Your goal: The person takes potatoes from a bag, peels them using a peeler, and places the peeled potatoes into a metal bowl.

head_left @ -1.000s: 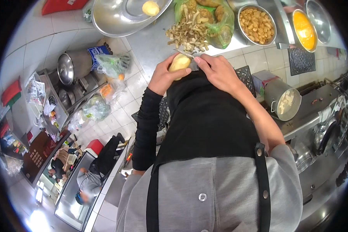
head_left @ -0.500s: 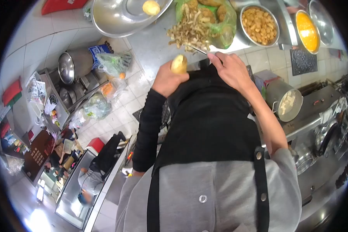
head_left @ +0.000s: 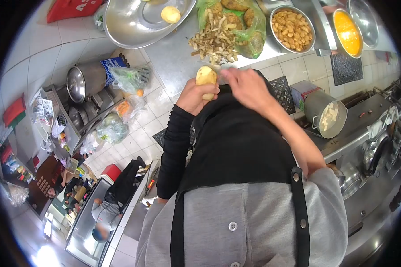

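Observation:
My left hand (head_left: 196, 95) is wrapped round a peeled, pale yellow potato (head_left: 206, 80), held upright near the counter's edge. Just right of it is my right hand (head_left: 249, 89), blurred by motion, its fingers bent towards the potato. The knife seen in it earlier cannot be made out now. Beyond my hands, a heap of brown peelings (head_left: 214, 42) lies on the steel counter (head_left: 165, 62). Unpeeled potatoes (head_left: 236, 4) rest in a green plastic bag (head_left: 255, 42). Another peeled potato (head_left: 170, 14) sits in a large steel bowl (head_left: 133, 29).
To the right are a bowl of brown pieces (head_left: 292, 29), a container of orange liquid (head_left: 347, 33) and a pot (head_left: 329, 119) by the stove. Plastic bags (head_left: 112, 127) and a lidded pot (head_left: 77, 84) stand left. A person (head_left: 113, 200) is at lower left.
My right hand moved away to the right with the knife, then came back left beside the potato. My left hand still holds the potato, now turned more upright. The view has shifted slightly.

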A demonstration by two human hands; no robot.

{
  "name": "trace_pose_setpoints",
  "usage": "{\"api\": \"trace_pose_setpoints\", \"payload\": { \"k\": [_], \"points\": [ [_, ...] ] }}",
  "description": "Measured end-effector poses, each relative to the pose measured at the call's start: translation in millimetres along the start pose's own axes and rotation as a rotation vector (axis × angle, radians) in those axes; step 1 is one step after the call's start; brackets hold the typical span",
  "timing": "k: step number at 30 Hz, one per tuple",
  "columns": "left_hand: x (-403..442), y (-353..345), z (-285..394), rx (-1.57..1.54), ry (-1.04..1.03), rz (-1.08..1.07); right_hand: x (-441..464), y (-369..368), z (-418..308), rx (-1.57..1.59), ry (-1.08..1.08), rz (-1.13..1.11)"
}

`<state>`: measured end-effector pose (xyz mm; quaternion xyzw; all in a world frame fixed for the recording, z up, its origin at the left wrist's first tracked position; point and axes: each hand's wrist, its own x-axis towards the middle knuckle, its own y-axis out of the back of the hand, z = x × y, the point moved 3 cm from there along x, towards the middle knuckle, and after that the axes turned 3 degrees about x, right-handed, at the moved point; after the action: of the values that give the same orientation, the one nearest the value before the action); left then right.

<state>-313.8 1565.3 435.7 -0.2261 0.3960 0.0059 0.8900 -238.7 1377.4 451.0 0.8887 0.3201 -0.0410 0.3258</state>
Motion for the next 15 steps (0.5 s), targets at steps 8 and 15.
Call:
{"api": "trace_pose_setpoints", "payload": {
  "k": [8, 15],
  "points": [
    [-4.6, -12.0, 11.7, 0.119, -0.167, 0.025, 2.7, 24.5, -2.6, 0.045, -0.092, 0.051],
    [4.7, -8.1, 3.8, 0.218, -0.169, 0.138, -5.8, 17.0, -25.6, -0.080, 0.097, 0.025]
  ]
}}
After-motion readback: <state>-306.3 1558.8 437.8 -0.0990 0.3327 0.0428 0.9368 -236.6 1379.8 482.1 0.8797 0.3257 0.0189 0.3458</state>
